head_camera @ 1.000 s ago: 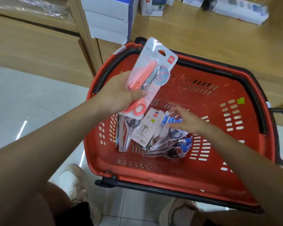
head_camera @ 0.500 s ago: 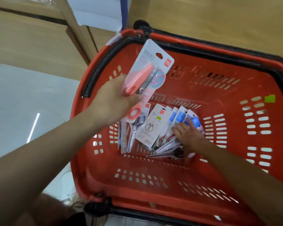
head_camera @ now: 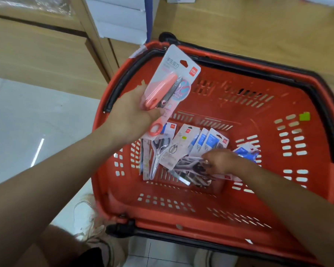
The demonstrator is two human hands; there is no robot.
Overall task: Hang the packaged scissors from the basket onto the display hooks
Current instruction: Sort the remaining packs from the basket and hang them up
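My left hand (head_camera: 131, 114) grips a pack of pink scissors (head_camera: 174, 74), held up over the left side of the red basket (head_camera: 181, 214). Several packaged scissors (head_camera: 183, 149) lie in a pile on the basket's floor, some with blue cards, some with white. My right hand (head_camera: 220, 160) is down in the basket on that pile, fingers curled round the dark handles of packs there. No display hooks are in view.
The basket stands on a pale tiled floor (head_camera: 27, 122) in front of a wooden shelf unit (head_camera: 37, 51). White boxes (head_camera: 121, 18) sit on the unit above the basket's far left corner. My shoe (head_camera: 85, 212) is by the basket's near left corner.
My right hand has shifted a little right and down among the packs in the basket. My left hand still holds the pink scissors pack up in about the same place.
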